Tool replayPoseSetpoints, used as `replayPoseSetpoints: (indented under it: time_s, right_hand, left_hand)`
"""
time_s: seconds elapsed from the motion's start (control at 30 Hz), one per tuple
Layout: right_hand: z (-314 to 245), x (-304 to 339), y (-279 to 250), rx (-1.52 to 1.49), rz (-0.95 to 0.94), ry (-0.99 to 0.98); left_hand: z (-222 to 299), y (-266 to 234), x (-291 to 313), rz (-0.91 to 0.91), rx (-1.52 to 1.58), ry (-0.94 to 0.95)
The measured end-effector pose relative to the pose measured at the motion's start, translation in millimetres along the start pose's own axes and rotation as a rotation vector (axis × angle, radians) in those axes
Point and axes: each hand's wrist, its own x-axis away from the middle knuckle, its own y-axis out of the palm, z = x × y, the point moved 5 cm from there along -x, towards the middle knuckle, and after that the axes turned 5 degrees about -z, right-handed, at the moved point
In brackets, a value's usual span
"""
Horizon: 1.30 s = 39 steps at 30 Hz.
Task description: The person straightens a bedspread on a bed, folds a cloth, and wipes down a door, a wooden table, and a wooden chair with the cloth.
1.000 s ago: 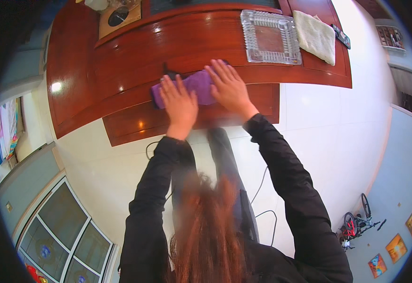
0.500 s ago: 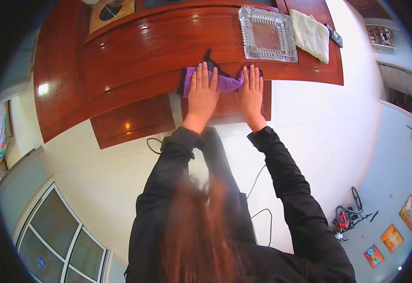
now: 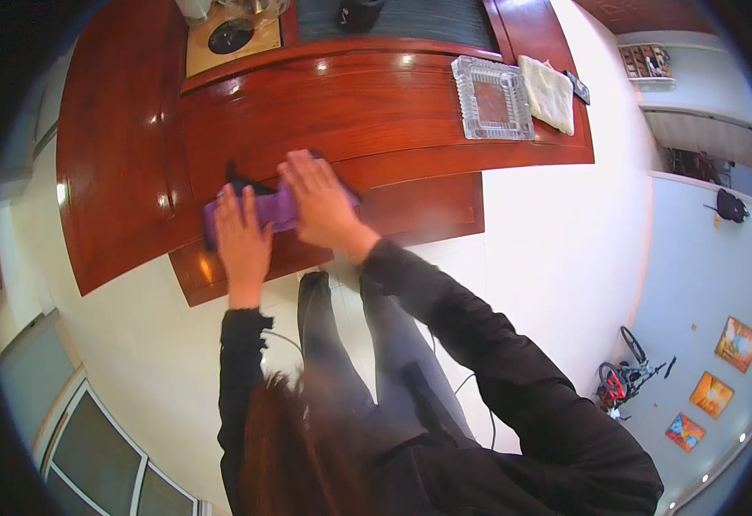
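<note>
A purple cloth (image 3: 278,210) with dark edges lies along the near edge of a glossy red-brown wooden table (image 3: 324,112). On its left end my left hand (image 3: 244,245) rests flat, fingers stretched out. My right hand (image 3: 317,205), slightly blurred, presses on the cloth's right part with its fingers extended and angled to the left. Both palms cover some of the cloth, and neither hand grips it. A thin dark strip of the cloth sticks out beyond the fingers.
At the table's right stand a square clear glass tray (image 3: 471,129), a folded cream towel (image 3: 550,96) and a dark remote control (image 3: 578,88). A gold panel with a black disc (image 3: 231,37) is at the far left. A dark cable (image 3: 490,421) lies on the floor.
Both hands and the purple cloth have moved left along the table edge. The hands are closer together, and the right forearm now slants across. The view has shifted, showing more of the table's far side.
</note>
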Motion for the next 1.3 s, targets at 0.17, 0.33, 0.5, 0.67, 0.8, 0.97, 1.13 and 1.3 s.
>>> replayPoseSetpoints:
  time_s: [0.17,0.33,0.5,0.67,0.8,0.97,1.13,1.3]
  right_hand:
    - [-56,-41,29,0.049,-0.073,-0.247]
    - [-61,-45,33,-0.161,-0.047,-0.354]
    - [-38,-28,31,-0.073,0.031,-0.411]
    - [25,17,8,-0.030,0.110,-0.401]
    - [111,74,-37,-0.030,0.137,-0.325]
    - [201,135,-104,0.090,0.085,-0.194]
    - [245,172,-138,0.170,-0.008,-0.116]
    - [247,168,-118,0.121,-0.015,-0.037]
  left_hand:
    - [-56,-10,21,0.007,-0.068,-0.085]
    - [-61,-5,32,0.051,-0.092,-0.105]
    - [-36,2,30,0.132,-0.073,-0.147]
    - [35,19,14,0.117,-0.093,-0.079]
    - [132,46,-10,0.078,-0.096,-0.008]
    - [238,82,-44,0.055,-0.084,0.004]
    - [318,102,-64,-0.002,0.012,0.037]
    - [318,120,-63,0.015,0.008,0.081]
